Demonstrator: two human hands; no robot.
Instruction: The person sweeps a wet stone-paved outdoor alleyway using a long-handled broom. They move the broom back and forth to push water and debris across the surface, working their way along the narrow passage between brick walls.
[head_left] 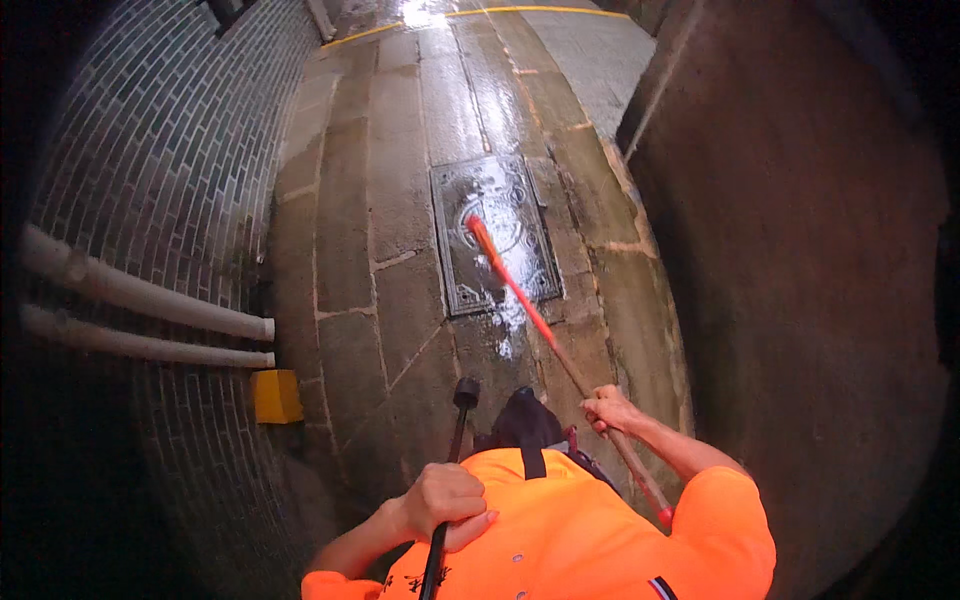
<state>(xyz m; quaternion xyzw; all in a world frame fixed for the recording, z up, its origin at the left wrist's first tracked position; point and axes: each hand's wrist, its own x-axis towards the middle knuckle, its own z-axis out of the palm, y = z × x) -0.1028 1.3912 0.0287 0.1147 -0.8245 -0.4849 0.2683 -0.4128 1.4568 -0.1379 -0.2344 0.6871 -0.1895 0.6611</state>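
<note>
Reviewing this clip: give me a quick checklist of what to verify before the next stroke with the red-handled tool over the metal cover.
1. Right hand closed around the red-handled tool: ok.
2. Left hand closed on the black pole: ok.
3. Tool's far end resting on the metal cover: ok.
4. Footing on the stone paving: not ok, it looks wet and glossy.
5. What head the tool carries: cannot tell, the tip is too small.
6. White pipes on the brick wall apart from the tool: ok.
</note>
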